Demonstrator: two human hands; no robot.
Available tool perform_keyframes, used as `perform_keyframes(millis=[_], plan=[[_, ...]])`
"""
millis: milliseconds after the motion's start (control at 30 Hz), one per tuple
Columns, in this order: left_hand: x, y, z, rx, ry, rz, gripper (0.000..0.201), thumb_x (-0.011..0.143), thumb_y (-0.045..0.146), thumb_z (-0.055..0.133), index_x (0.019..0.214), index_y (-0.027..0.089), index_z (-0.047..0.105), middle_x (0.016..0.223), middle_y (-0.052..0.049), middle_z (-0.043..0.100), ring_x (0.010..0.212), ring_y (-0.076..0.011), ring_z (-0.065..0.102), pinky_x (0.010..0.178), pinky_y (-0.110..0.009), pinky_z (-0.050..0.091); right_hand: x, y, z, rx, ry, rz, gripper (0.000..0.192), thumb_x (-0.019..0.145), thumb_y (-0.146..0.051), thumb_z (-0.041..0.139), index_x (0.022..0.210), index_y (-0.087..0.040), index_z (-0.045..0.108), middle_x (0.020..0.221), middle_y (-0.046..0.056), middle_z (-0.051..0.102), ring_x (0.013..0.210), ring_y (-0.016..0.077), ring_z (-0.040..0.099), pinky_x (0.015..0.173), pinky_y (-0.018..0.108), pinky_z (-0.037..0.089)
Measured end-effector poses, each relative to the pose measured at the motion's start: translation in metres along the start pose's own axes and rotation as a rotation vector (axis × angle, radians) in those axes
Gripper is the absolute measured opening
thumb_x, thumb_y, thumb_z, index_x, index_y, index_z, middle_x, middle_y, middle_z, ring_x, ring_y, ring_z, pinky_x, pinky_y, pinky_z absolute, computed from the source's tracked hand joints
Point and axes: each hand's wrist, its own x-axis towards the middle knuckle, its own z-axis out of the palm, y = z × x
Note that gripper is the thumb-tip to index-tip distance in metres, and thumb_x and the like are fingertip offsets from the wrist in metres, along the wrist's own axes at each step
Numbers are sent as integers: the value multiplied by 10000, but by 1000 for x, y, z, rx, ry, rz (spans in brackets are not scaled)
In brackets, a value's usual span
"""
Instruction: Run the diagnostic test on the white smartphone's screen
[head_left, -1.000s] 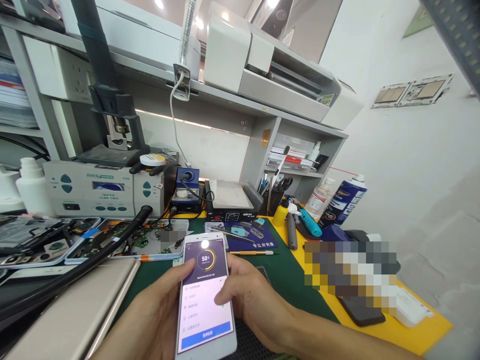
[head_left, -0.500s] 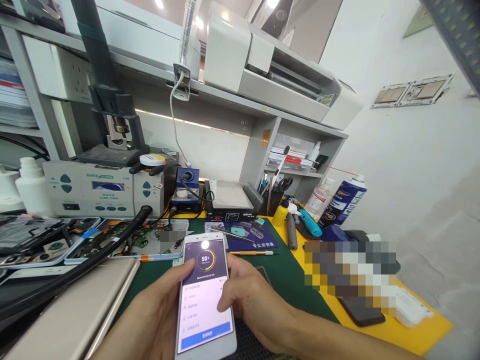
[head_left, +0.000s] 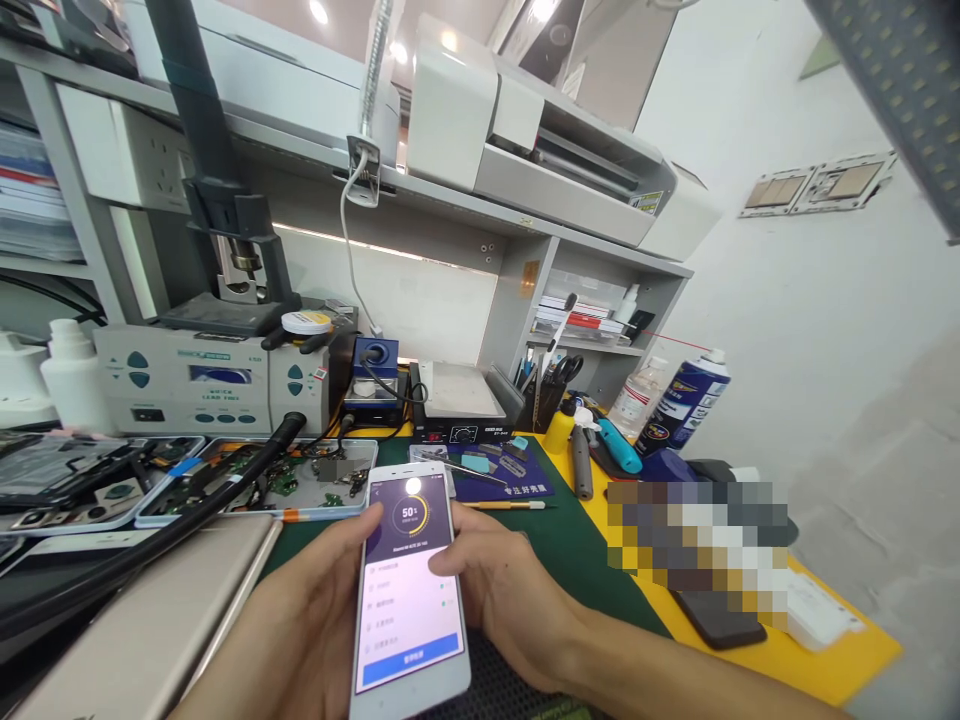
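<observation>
A white smartphone [head_left: 412, 600] stands tilted toward me between my two hands, its lit screen showing "50%" inside a yellow ring, a list and a blue button at the bottom. My left hand [head_left: 319, 590] grips its left edge, with the thumb by the upper left of the screen. My right hand [head_left: 510, 590] wraps the right edge, its thumb over the right side of the screen at the list. The fingers behind the phone are mostly hidden. Beneath lies a green mat [head_left: 592, 580], and a gold-coloured tablet-like slab [head_left: 165, 620] is beside my left arm.
A black hose [head_left: 187, 510] crosses the left side from the grey soldering station [head_left: 217, 380]. Trays of circuit boards [head_left: 352, 505] sit behind my left hand. Tweezers [head_left: 480, 472] and a thin yellow-handled tool [head_left: 510, 506] lie beyond the phone. A dark phone [head_left: 720, 618] rests at right.
My right thumb has moved up the screen, from the middle of the list to its top. A second green mark has come lower in the list. The view has shifted slightly.
</observation>
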Motion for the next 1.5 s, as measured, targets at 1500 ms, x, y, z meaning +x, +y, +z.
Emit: perform_keyframes(millis=[1500], plan=[[-12, 33, 9, 70, -100, -107, 585, 930, 565, 514, 1173, 47, 637, 1015, -242, 732, 803, -348, 714, 704, -386, 499, 18, -12, -21, 72, -385, -92, 411, 605, -286, 524, 1008, -208, 539, 654, -37, 456, 600, 146, 498, 557, 248, 445]])
